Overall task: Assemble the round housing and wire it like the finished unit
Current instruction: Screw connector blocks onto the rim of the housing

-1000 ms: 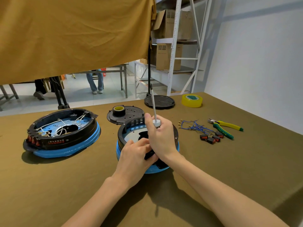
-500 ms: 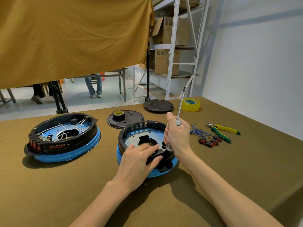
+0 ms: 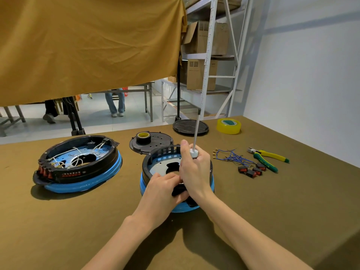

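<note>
Mid-counter, the round housing (image 3: 176, 173) has no wires yet. The left hand (image 3: 162, 189) steadies its near rim; the right hand (image 3: 194, 172) grips a screwdriver (image 3: 195, 137), shaft up. Likely fastening; next, flip it tip-down.

Bright, even daylight fills the scene, coming from above and ahead. Soft shadows fall toward the viewer on the counter (image 3: 292, 201), beneath the forearms and both round units. Focus is sharp at the centre. The wide lens bends the shelving (image 3: 208, 55) and stretches the edges. No glare shows.
</note>
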The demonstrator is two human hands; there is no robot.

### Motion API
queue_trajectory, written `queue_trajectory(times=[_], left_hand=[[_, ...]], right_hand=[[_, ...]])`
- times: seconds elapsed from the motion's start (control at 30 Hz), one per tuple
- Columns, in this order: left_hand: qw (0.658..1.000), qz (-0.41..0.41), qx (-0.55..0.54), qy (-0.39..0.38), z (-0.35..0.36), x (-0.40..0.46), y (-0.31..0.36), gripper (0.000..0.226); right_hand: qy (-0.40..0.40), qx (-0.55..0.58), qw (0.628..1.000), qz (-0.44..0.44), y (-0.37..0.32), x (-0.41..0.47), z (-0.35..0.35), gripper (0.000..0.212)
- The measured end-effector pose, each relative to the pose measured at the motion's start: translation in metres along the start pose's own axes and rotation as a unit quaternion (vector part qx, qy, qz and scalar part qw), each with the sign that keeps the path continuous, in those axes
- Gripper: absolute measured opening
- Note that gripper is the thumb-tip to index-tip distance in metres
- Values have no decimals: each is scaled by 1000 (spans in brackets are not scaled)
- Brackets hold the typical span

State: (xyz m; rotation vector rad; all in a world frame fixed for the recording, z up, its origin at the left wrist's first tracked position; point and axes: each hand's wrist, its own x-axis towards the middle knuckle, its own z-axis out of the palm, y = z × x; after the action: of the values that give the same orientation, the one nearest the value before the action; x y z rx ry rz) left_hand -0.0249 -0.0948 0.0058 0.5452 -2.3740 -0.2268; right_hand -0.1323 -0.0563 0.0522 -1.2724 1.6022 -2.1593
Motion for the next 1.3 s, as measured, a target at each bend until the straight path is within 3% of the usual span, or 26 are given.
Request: queue_trajectory(times=[0.1, 0.2, 0.27, 0.37, 0.47, 0.57, 0.63, 0.7, 0.73, 0.77, 0.83, 0.9, 0.97, 1.03, 1.1, 1.17, 1.3], left_hand=[[999, -3, 35, 16, 3, 1, 3, 31], [998, 4, 55, 28, 3, 2, 4, 45], [997, 17, 67, 33, 3, 1, 3, 46], [996, 51, 71, 26, 5, -1, 0, 42], [995, 82, 53, 30, 3, -2, 0, 38], [995, 87, 17, 42, 1, -3, -2, 33], [996, 77, 4, 43, 1, -4, -2, 30], [997, 69, 0, 40, 3, -4, -2, 30], [997, 66, -2, 34, 2, -4, -2, 30], [998, 64, -6, 28, 2, -4, -3, 32], [998, 59, -14, 22, 2, -6, -6, 37], [998, 48, -26, 36, 3, -10, -10, 39], [997, 30, -12, 75, 7, -14, -12, 40], [995, 0, 7, 103, 11, -17, -14, 41], [995, -10, 6, 101, 12, -18, -17, 42], [996, -4, 3, 93, 12, -18, -21, 42], [995, 0, -1, 95, 12, -17, -22, 44]], right_hand=[[-20, -12, 1000, 18, -6, 1, -2, 45], [-25, -20, 997, 70, -11, 8, -18, 44], [-7, -82, 994, 72, -7, 18, -43, 43], [18, -210, 974, 83, 8, 31, -87, 24], [-16, -411, 906, 95, 32, 35, -129, 15], [-80, -589, 797, 107, 50, 24, -154, 17], [-110, -653, 742, 102, 53, 20, -161, 24], [-116, -686, 713, 83, 50, 23, -160, 33], [-112, -687, 716, 62, 48, 26, -158, 35], [-100, -660, 744, 34, 44, 28, -152, 34], [-88, -522, 848, -30, 32, 28, -133, 17], [-131, -398, 905, -76, 19, 26, -104, 8], [-194, -367, 905, -98, 14, 27, -75, 12], [-257, -371, 891, -53, 15, 31, -53, 17], [-311, -416, 855, -7, 22, 36, -43, 22], [-325, -463, 825, -4, 29, 34, -42, 24], [-348, -447, 824, -2, 30, 36, -46, 27]])
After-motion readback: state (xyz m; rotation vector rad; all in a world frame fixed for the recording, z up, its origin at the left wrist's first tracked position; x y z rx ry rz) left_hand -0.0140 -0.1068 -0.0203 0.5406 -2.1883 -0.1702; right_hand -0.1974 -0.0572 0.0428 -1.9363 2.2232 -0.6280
